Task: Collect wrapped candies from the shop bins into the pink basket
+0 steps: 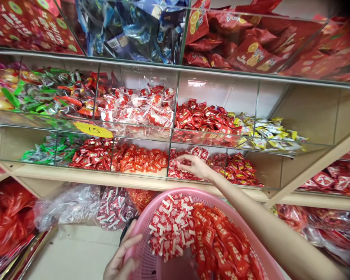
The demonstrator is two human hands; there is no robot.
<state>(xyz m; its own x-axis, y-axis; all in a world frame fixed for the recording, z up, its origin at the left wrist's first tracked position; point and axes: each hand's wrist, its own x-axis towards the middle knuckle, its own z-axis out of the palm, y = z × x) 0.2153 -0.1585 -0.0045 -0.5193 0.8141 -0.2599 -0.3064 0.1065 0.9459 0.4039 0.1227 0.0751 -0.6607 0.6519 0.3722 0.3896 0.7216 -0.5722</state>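
My left hand grips the left rim of a pink plastic basket, its fingers bent over the edge. Inside the basket, red-and-white wrapped candies lie on the left and orange-red wrapped candies on the right. My right hand reaches over the basket into a lower shelf compartment. Its thumb and fingers curl around red-and-white wrapped candies at the fingertips; how many is hidden. More of the same candies lie behind the hand.
Clear dividers split the shelves into candy bins. Orange-red candies lie left of my right hand, and red candies lie right. A yellow tag reads 15. Below the shelf, bags of candy rest near the floor.
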